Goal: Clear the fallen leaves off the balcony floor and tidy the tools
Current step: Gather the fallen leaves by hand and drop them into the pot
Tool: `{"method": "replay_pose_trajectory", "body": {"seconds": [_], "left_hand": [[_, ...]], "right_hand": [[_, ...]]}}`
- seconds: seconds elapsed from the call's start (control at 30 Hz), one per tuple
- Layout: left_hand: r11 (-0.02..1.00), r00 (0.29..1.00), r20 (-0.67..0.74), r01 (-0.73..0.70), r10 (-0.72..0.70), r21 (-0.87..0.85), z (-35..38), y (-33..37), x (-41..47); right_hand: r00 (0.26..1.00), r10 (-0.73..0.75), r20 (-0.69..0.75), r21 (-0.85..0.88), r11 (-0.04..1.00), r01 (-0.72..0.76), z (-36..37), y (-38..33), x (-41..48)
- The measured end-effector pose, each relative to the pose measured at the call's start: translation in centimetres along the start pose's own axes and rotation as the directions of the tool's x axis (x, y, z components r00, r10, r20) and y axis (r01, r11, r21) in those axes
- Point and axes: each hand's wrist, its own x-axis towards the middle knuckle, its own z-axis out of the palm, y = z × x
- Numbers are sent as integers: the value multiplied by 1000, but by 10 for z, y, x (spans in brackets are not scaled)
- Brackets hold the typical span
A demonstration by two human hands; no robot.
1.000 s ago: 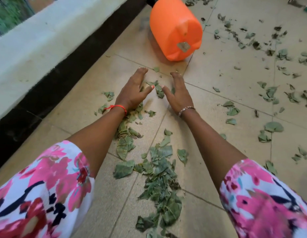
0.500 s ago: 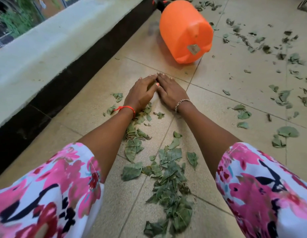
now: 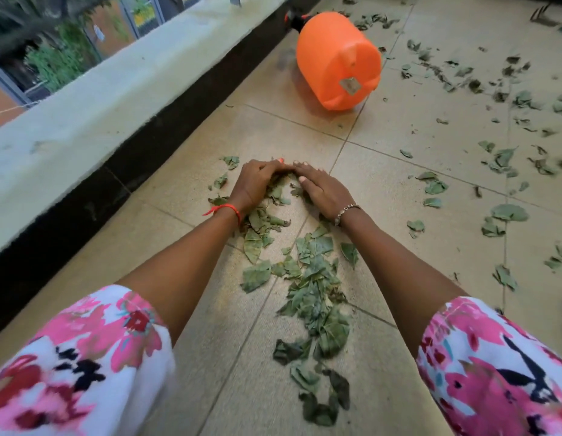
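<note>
Beige floor tiles (image 3: 396, 184) ran out ahead of me, edged on my left by a black skirting band (image 3: 185, 118) under a pale parapet ledge (image 3: 100, 99), with greenery showing beyond it. My left hand (image 3: 257, 184) and right hand (image 3: 323, 191) were both down on the floor, fingertips meeting at the far end of the gathered leaves (image 3: 314, 278). The left had its fingers curled over a clump of them, knuckles raised. The right lay flatter, palm down, fingers only slightly bent and resting on the leaves without gripping any.

From under my hands the gathered leaves trailed back towards me in a loose line between my forearms. Scattered leaves (image 3: 506, 212) lay well apart across the tiles to my right and further off.

Beyond my hands, an orange container (image 3: 337, 61) lay tipped on its side, its dark cap pointing away, near the skirting. I wore a red thread (image 3: 229, 209) on my left wrist, a thin bracelet (image 3: 345, 210) on my right, and floral sleeves (image 3: 84, 366).
</note>
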Motion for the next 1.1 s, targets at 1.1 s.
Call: {"method": "replay_pose_trajectory", "body": {"seconds": [1.1], "left_hand": [[975, 964, -230, 87, -135, -205, 43, -8, -133]], "right_hand": [[974, 227, 22, 408, 887, -217, 14, -42, -127]]}}
